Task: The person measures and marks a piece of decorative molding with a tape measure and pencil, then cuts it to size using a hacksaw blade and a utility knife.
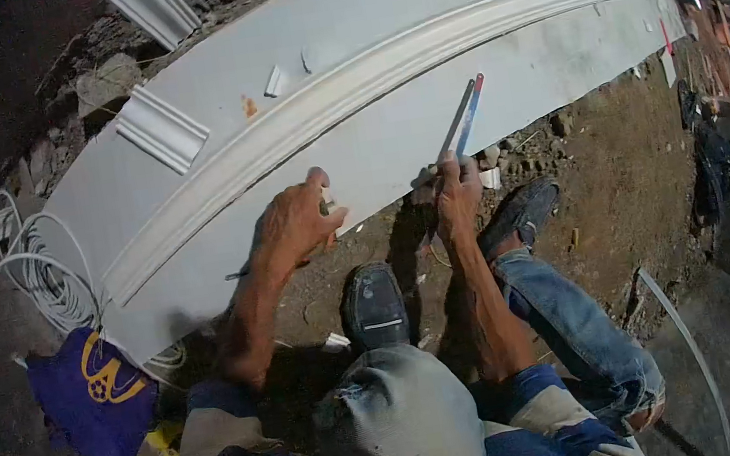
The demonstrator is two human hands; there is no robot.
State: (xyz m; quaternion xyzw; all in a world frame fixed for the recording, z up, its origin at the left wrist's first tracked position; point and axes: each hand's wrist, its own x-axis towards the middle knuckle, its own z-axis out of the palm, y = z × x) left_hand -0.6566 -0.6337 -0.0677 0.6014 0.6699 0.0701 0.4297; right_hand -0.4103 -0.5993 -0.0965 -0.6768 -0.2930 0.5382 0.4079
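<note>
My right hand (457, 191) is closed round the lower end of a thin blade (469, 115), blue and white with a red tip, which points up over the white board (545, 45). A dark strip lies alongside the blade. My left hand (295, 215) is over the board's near edge, its thumb and fingers curled round something small and dark that I cannot make out. Beyond both hands a long white moulding (345, 94) lies along the board. A short moulding piece (162, 129) rests on the board to the left.
Coiled white cable (56, 274) lies at the left, above a purple cloth (94, 401). Another moulding (148, 10) leans at the top. Stones and soil (626, 142) border the board. A pale strip (690, 349) lies at the lower right. My shoes are close to the board.
</note>
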